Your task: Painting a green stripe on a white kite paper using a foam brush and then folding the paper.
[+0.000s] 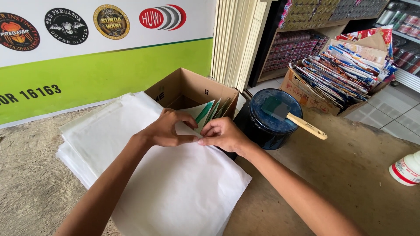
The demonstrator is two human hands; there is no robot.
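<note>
1. Rough brown floor point(350, 175) is lying under a stack of thin, smooth white paper point(175, 188), with an open cardboard box point(192, 89) just behind it.
2. Your left hand point(168, 129) and right hand point(223, 134) are both pinching the top sheet's far edge, fingers curled nearly closed.
3. Your forearms are angling inward, thumbs almost meeting.

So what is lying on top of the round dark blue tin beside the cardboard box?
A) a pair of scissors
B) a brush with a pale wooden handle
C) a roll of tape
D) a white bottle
B: a brush with a pale wooden handle rests across the lid of the round dark blue tin, its handle sticking out past the rim.
</note>
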